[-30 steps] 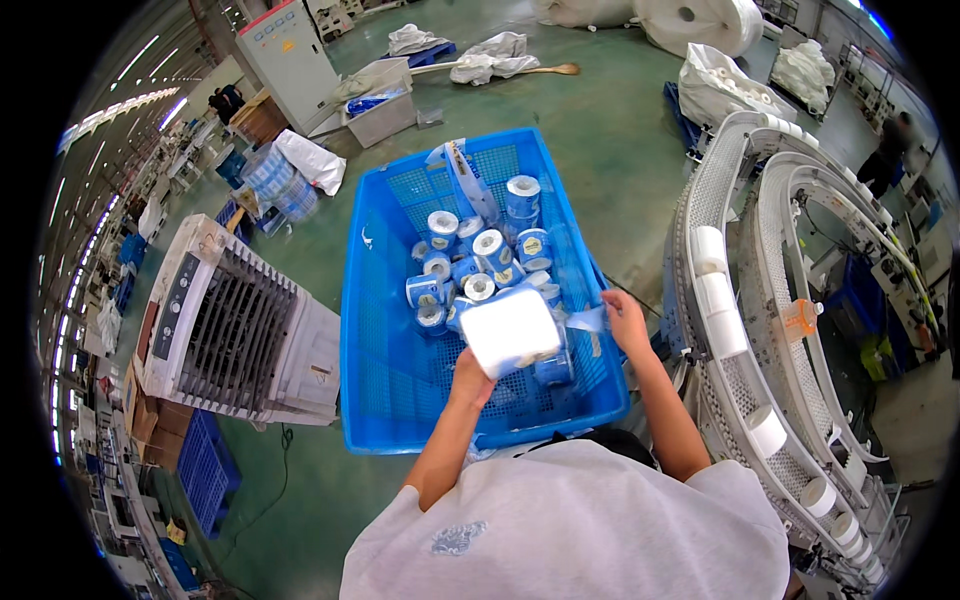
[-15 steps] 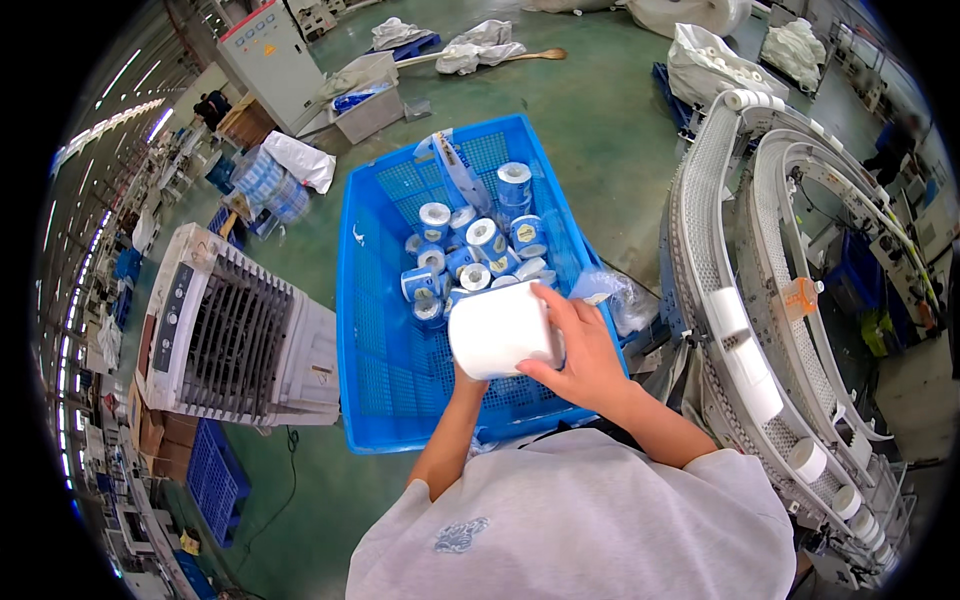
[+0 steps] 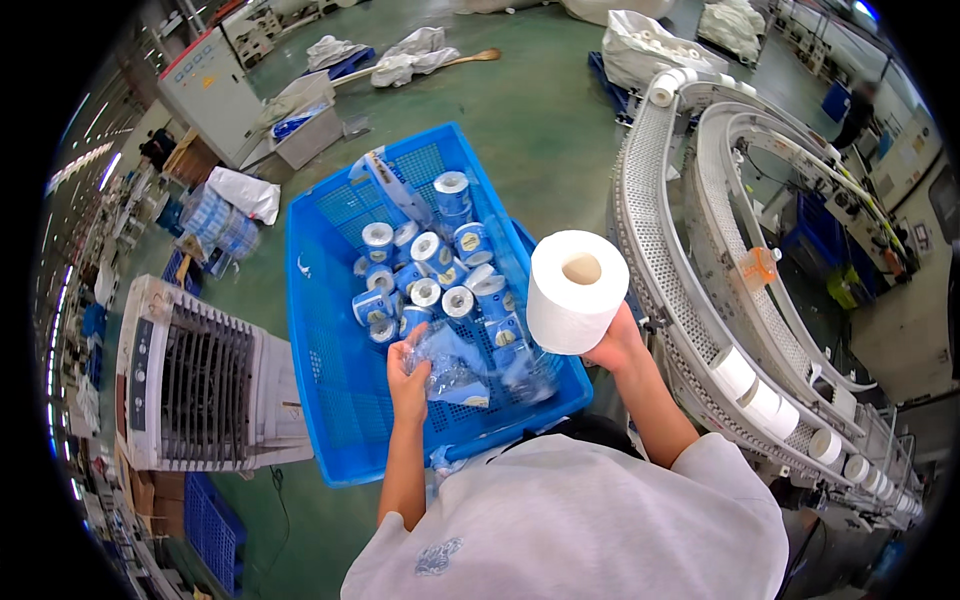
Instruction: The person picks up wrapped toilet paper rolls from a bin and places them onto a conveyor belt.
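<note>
My right hand (image 3: 618, 343) is closed round a bare white toilet roll (image 3: 568, 310), raised beside the right edge of the blue crate (image 3: 330, 400); the roll's cardboard core faces up. Over the crate's near part, my left hand (image 3: 408, 372) grips a crumpled clear plastic wrapper (image 3: 452, 365) with some blue print. Several wrapped rolls (image 3: 432, 250) with blue-and-white packaging lie jumbled in the crate beyond that hand. A flattened printed plastic bag (image 3: 393, 190) leans at the crate's far side.
A curved conveyor (image 3: 640, 190) carrying several white rolls (image 3: 768, 408) runs along my right. An orange-tinted bottle (image 3: 760, 266) is on its inner track. Close to the crate's left side stands an air cooler (image 3: 200, 380). Farther off are a grey bin (image 3: 305, 140) and an electrical cabinet (image 3: 208, 95).
The white roll has moved right, out from over the crate, and turned core-up in my right hand. My left hand has left the roll and now holds a plastic wrapper. The view has shifted right.
</note>
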`<move>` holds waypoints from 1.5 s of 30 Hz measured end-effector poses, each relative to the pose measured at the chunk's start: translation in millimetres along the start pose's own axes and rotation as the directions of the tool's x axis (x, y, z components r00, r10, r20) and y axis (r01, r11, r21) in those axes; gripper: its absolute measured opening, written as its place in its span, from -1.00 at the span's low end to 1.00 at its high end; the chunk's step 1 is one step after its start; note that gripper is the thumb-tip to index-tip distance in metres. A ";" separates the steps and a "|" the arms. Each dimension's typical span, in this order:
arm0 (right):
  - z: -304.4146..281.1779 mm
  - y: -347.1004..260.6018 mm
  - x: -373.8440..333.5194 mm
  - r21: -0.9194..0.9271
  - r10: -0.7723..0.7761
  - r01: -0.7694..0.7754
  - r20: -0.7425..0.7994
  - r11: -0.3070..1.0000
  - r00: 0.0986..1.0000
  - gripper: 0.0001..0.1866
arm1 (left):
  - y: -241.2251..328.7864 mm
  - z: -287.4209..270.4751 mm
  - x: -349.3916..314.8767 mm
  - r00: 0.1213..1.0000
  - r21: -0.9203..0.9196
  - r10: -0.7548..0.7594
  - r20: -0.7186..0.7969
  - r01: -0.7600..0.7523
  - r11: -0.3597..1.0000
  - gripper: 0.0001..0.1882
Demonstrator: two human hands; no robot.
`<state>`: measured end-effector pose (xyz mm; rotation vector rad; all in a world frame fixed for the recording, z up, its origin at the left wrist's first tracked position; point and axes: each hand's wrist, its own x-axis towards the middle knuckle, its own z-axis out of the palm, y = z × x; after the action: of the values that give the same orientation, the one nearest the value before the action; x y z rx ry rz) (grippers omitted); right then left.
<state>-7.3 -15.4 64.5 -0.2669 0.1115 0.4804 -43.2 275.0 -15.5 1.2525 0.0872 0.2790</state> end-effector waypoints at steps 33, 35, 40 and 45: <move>-38.5 20.5 15.7 -0.841 -0.674 0.491 0.229 0.225 0.702 -0.55 | 16.2 150.7 4.4 0.872 0.466 0.437 0.221 -0.488 0.738 -0.73; -16.5 25.5 6.8 -0.714 -0.616 0.497 0.116 0.493 0.779 -0.52 | 24.5 158.4 19.2 0.867 0.446 0.471 0.160 -0.490 0.749 -0.77; -5.3 30.0 -9.7 -0.601 -0.516 0.421 0.017 0.679 0.857 -0.56 | 22.9 147.0 55.6 0.725 0.684 0.676 0.128 -0.558 0.469 -0.73; -30.9 10.5 -8.3 -0.062 -0.221 0.220 -0.017 0.974 0.975 -0.63 | -5.2 66.0 111.9 0.943 0.617 0.319 -0.097 -0.195 0.763 -0.66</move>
<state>-20.9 -18.7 33.9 -0.3393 0.0897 0.2596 79.8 241.2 10.1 1.8790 0.1838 0.6565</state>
